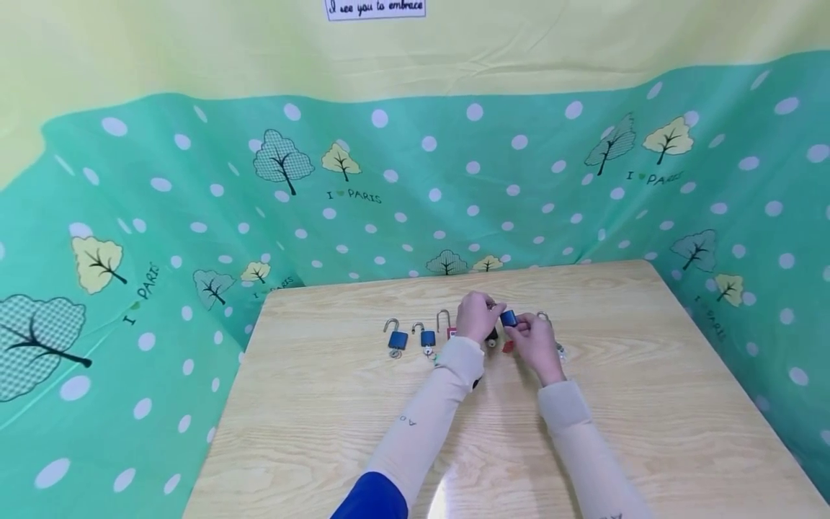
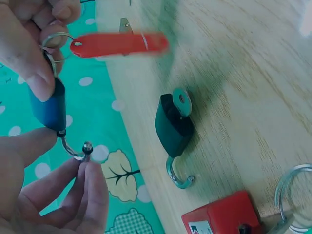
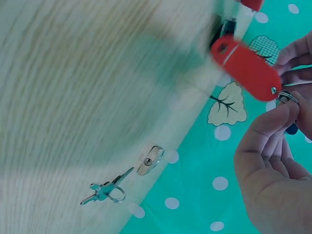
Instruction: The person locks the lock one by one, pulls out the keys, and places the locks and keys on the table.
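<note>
Both hands meet at a blue padlock (image 1: 509, 318) held above the table, its shackle standing open. My right hand (image 1: 535, 344) grips the body, the thumb lying along its side in the left wrist view. A key ring with a red tag (image 3: 247, 68) hangs from the key end by the right fingers. My left hand (image 1: 476, 317) has its thumb at the body's shackle end and its fingertips against the curved shackle (image 2: 73, 150). Below the hands, a black padlock (image 2: 173, 126) lies with a key in it and its shackle open.
Left of the hands lie two blue padlocks, one outer (image 1: 398, 340) and one inner (image 1: 428, 337), and a red padlock (image 2: 222, 214), all with open shackles. To the right are a small silvery padlock (image 3: 150, 161) and loose keys (image 3: 104, 191). A patterned curtain (image 1: 389, 187) borders the wooden table (image 1: 311, 411).
</note>
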Action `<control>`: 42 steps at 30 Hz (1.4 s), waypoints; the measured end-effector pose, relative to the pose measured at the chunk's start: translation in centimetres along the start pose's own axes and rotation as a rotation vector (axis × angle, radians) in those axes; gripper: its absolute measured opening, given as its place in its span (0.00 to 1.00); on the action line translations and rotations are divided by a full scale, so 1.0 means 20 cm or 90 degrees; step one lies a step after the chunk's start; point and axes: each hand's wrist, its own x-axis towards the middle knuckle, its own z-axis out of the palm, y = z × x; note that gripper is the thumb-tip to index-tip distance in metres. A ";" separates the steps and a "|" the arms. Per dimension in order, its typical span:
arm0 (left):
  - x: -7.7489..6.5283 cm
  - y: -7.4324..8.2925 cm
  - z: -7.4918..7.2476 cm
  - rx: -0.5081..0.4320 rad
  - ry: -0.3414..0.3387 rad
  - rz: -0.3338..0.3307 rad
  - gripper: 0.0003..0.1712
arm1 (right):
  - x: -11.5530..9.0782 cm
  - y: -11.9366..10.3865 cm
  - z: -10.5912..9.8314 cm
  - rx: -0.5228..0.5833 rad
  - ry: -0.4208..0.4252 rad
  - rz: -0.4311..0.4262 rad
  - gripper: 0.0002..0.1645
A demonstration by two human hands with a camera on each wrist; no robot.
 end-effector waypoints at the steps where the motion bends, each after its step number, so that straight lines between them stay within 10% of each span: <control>1: 0.00 -0.01 0.00 -0.007 -0.008 -0.003 0.13 | 0.00 0.00 0.00 0.010 -0.001 0.000 0.14; 5: 0.01 -0.03 -0.02 -0.068 -0.041 0.002 0.12 | -0.01 -0.01 0.01 0.022 0.001 -0.008 0.14; 14: 0.03 -0.10 -0.06 -0.443 -0.163 -0.060 0.16 | -0.04 0.00 0.02 0.096 -0.045 0.007 0.20; 20: 0.03 -0.12 -0.08 -0.428 -0.189 -0.045 0.22 | -0.06 0.00 0.03 0.249 -0.098 0.041 0.23; 33: 0.03 -0.14 -0.23 -0.360 -0.250 0.048 0.12 | -0.11 0.01 -0.01 0.384 -0.116 0.157 0.32; 42: 0.01 -0.15 -0.28 -0.240 -0.333 0.123 0.15 | -0.12 -0.01 -0.04 0.399 -0.092 0.132 0.33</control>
